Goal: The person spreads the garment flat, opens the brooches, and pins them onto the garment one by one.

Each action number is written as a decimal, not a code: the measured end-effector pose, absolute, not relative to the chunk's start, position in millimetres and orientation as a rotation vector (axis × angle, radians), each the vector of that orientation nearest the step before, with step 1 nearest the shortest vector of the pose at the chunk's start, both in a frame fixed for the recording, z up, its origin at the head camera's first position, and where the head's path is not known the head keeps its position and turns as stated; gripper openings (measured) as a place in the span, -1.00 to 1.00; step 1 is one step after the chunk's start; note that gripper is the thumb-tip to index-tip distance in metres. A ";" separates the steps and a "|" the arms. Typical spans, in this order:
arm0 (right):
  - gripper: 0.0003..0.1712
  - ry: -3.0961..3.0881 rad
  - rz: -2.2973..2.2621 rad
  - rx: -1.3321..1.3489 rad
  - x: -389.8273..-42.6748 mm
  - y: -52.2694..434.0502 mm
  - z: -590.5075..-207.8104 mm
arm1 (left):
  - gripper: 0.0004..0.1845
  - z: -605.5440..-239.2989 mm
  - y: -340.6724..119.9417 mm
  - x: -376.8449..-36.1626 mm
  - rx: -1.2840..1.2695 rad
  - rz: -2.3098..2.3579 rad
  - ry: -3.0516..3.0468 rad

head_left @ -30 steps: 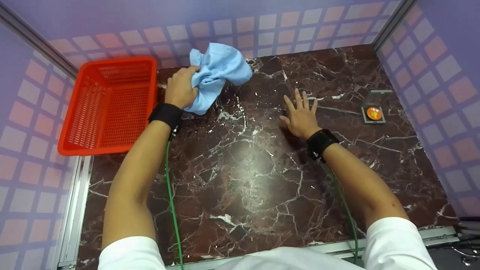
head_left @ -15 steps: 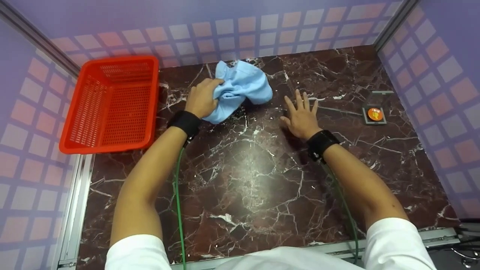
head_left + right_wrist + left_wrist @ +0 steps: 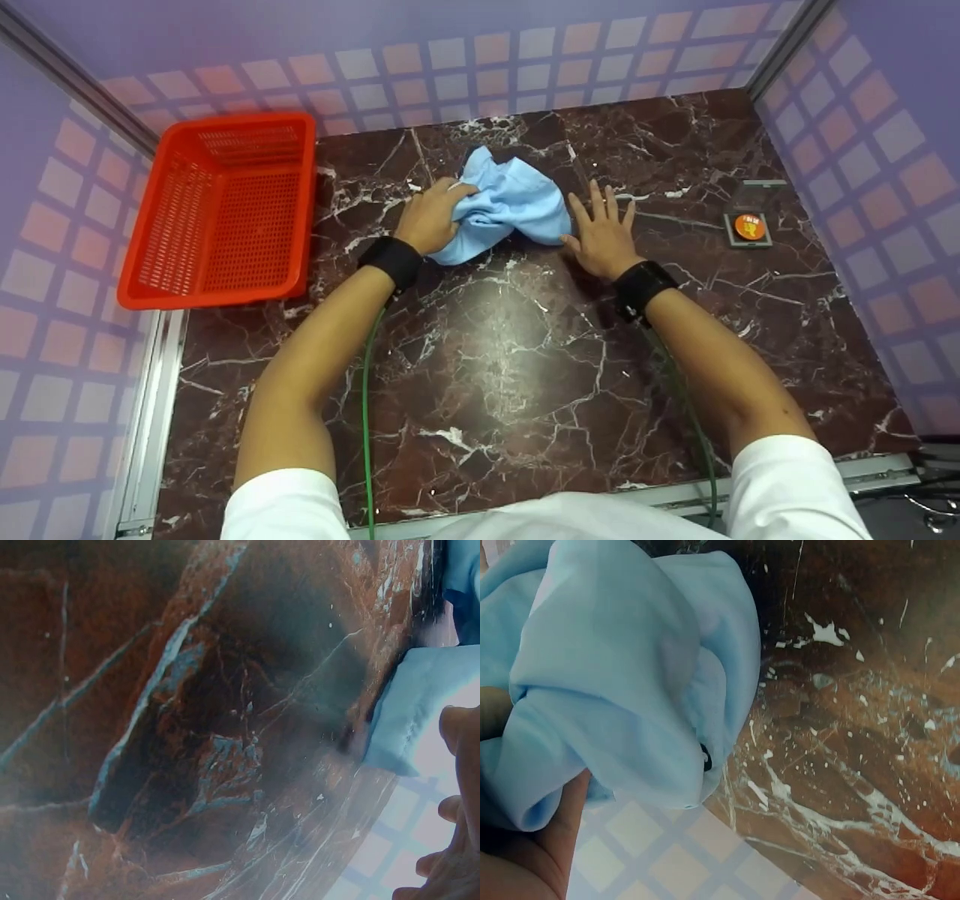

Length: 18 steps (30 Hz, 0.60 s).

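One light blue cloth (image 3: 510, 204) lies bunched on the desk (image 3: 510, 375), a little beyond centre towards 12 o'clock. Its long axis runs roughly from 8 o'clock to 2 o'clock, with a peaked corner pointing up towards 12. The left hand (image 3: 429, 219) grips the cloth's 9 o'clock end, fingers (image 3: 450, 191) curled round a wad of fabric; the left wrist view shows the cloth (image 3: 622, 675) gathered in folds against the palm. The right hand (image 3: 604, 236) lies flat on the desk with fingers straight and spread, its thumb side just touching the cloth's 3 o'clock edge; the right wrist view shows a corner of cloth (image 3: 420, 712) beside the fingertips (image 3: 459, 727).

One red basket (image 3: 217, 210) stands at 10 o'clock, at the desk's left edge, well apart from the cloth. One small orange button (image 3: 748, 226) sits at 2 o'clock near the right wall. Two green cables (image 3: 366, 420) trail from the black wristbands back to 6 o'clock. Bare marble stretches between the forearms and out towards 4 o'clock; walls close the desk at 9, 12 and 3.
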State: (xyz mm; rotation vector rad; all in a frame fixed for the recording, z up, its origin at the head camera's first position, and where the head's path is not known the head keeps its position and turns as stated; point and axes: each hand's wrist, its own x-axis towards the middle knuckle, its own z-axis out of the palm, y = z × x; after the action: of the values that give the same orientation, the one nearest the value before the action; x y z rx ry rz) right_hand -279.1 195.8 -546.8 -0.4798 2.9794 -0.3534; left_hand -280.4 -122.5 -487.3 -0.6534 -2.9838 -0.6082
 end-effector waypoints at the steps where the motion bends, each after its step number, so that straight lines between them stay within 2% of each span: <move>1: -0.11 2.976 -0.360 -0.481 -279.1 196.2 -547.4 | -0.37 -488.3 -121.7 -279.7 -0.658 -0.618 -2.992; 11: -0.11 2.966 -0.384 -0.491 -277.3 197.9 -547.9 | -0.22 -500.3 -121.0 -278.1 -0.746 -0.696 -3.044; 18: -0.10 2.960 -0.351 -0.478 -276.7 198.0 -547.3 | 0.11 -501.5 -124.7 -278.4 -0.681 -0.767 -3.098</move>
State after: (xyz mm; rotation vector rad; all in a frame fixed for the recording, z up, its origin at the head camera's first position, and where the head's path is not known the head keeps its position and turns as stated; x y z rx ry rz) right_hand -276.7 198.0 -547.3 -0.4783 2.9600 -0.3512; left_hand -278.4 -124.7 -501.5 -0.6809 -3.0984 -0.7675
